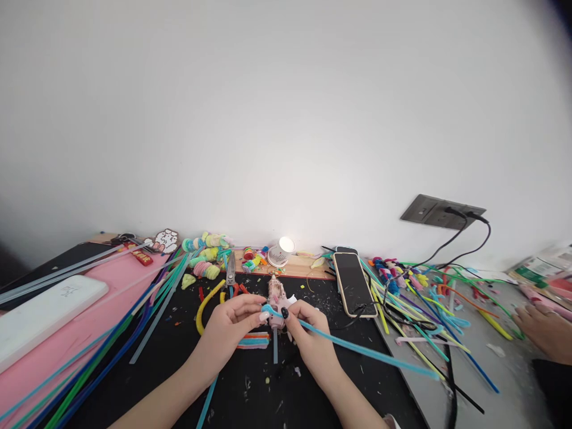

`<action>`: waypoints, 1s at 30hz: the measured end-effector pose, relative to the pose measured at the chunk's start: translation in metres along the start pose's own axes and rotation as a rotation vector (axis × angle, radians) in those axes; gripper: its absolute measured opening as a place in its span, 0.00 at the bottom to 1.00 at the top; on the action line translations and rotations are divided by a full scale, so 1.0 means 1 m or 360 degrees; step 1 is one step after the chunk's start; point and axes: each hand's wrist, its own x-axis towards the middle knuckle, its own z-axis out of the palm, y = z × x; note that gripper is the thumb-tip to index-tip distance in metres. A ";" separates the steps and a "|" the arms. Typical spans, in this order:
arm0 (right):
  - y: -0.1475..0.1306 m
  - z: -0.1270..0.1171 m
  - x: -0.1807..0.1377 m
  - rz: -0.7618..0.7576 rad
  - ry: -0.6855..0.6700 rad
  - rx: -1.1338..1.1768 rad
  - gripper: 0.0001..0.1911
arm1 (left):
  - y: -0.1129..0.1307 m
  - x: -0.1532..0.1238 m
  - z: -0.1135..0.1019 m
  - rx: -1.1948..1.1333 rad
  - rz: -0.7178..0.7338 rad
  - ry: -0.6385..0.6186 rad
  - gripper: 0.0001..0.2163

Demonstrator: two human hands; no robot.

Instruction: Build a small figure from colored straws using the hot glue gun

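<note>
My left hand (232, 330) and my right hand (313, 336) meet over a black mat (250, 381). Both pinch the curled end of a long light-blue pipe cleaner (357, 348), which trails away to the right across the mat. The curled end lies between my fingertips, just in front of a pink glue gun (276, 298) that stands on the mat. A short bundle of orange and blue pipe cleaner pieces (254, 341) lies under my left hand.
Several long pipe cleaners fan out at left over a pink sheet (67, 333) with a white case (40, 310). Scissors (230, 271), a yellow curved piece (203, 307), a phone (353, 283) and tangled cables lie near. Another person's hand (543, 328) rests at right.
</note>
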 end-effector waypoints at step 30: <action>0.005 -0.007 0.004 -0.0039 -0.0048 -0.0011 0.18 | -0.009 0.002 -0.006 0.0132 0.0100 -0.0377 0.08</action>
